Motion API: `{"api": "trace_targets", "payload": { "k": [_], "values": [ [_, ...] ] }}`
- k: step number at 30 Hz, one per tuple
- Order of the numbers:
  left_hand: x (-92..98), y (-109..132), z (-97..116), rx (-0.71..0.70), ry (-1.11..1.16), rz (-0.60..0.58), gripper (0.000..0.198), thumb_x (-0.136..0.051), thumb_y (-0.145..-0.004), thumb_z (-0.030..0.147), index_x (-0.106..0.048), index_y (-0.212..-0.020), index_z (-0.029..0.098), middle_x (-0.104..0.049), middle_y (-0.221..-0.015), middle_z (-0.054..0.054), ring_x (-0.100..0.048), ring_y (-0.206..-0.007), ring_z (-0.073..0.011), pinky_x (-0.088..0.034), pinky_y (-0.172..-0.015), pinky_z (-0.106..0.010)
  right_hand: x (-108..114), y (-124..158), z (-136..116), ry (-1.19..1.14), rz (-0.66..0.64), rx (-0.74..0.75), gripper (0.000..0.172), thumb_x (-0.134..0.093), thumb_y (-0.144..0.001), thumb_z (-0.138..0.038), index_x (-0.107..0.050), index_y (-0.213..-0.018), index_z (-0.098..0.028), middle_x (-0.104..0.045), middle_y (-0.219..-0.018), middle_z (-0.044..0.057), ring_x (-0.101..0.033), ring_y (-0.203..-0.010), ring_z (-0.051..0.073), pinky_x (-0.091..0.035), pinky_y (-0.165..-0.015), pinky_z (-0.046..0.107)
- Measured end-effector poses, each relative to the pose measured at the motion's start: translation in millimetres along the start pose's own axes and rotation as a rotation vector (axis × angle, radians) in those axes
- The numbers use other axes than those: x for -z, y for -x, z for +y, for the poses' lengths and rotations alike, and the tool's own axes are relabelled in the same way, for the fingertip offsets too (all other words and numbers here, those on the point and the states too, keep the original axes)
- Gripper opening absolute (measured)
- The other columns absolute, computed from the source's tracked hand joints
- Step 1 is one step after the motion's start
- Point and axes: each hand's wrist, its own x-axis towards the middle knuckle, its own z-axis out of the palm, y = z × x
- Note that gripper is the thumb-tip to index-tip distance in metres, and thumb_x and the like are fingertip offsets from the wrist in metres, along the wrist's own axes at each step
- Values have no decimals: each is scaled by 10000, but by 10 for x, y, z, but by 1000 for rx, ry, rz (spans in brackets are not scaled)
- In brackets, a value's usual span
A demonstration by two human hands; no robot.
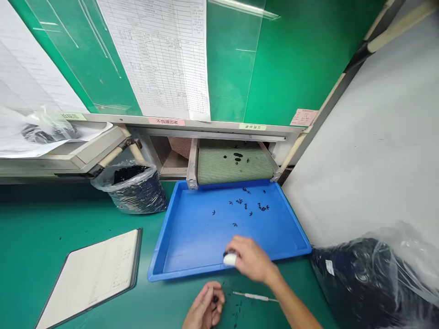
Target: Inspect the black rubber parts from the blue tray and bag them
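My right hand is closed on a small white-and-black object above the near rim of a blue tray. Its exact kind is not clear. Below and to the left, my left hand has its fingers curled round a small black part, mostly hidden by them. Small black branched parts lie scattered in the far half of the tray. Between my hands and the near edge, a thin tool with a white handle rests on the green table, with tiny black bits close by.
A green mesh conveyor belt carrying several black parts ends over the tray's back edge. Left stand a plastic bag of black parts and an open notebook. Another filled bag sits at the right, beside a white wall.
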Motion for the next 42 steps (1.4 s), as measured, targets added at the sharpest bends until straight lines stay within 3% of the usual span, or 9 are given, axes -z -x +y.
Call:
{"api": "trace_targets", "payload": {
  "k": [6,10,12,15,19,23,28,33,42],
  "values": [
    [-238,91,-4,-8,-118,-108,303,-635,-781,447,-621,-800,144,-467,-664,27,-333,-567,-57,-272,-500,-188,-663,799,-394,83,39,-107,288,-415,-699,-10,-564,-840,-212,-546,-841,-1,-518,-736,143,-358,-633,246],
    [-167,218,-21,-23,-143,-36,351,-690,-727,458,-627,-818,125,-513,-673,10,-364,-562,-48,-274,-481,-171,-744,1008,-304,-1,117,-151,347,-412,-756,2,-556,-976,-225,-563,-906,4,-536,-791,140,-405,-693,232],
    [-141,286,1,-48,-108,9,375,-713,-706,453,-610,-890,143,-547,-681,3,-408,-563,-50,-275,-472,-162,-782,1097,-210,151,157,-246,395,-407,-754,28,-559,-1026,-214,-574,-961,36,-532,-880,172,-411,-755,262],
    [-124,362,26,-98,-22,-22,345,-714,-714,430,-575,-882,162,-568,-681,2,-432,-551,-47,-269,-464,-158,-902,1182,-78,397,110,-366,358,-409,-759,33,-592,-958,-201,-581,-965,74,-515,-903,223,-395,-736,306],
    [-122,422,24,-119,55,-35,357,-724,-696,450,-563,-788,145,-552,-647,9,-419,-519,-36,-246,-452,-160,-1041,1200,0,405,83,-363,318,-372,-773,27,-579,-872,-192,-576,-908,75,-509,-865,228,-382,-706,315],
    [-122,461,29,-155,37,-12,378,-699,-706,489,-577,-797,142,-540,-619,15,-403,-500,-38,-231,-452,-176,-983,1209,-72,336,93,-283,340,-298,-826,-15,-540,-993,-185,-588,-945,70,-542,-842,196,-431,-705,306],
    [-134,514,45,-206,-82,8,378,-651,-737,515,-590,-784,145,-543,-625,16,-403,-519,-52,-243,-479,-206,-759,1260,-455,-4,204,-66,354,-313,-917,-152,-512,-1197,-237,-587,-1008,59,-571,-842,165,-476,-718,288],
    [-170,552,60,-229,-179,14,353,-615,-769,503,-589,-796,152,-551,-644,20,-404,-537,-60,-264,-499,-217,-691,1244,-764,162,187,-1,374,-338,-875,-76,-568,-1136,-215,-595,-863,49,-534,-810,189,-434,-677,297],
    [-124,539,63,-247,-304,29,332,-591,-793,476,-589,-836,146,-588,-691,-7,-432,-552,-79,-336,-532,-228,-738,1189,-808,309,124,-32,394,-347,-852,-35,-574,-1120,-214,-592,-863,47,-510,-797,196,-390,-655,300]
  ]
}}
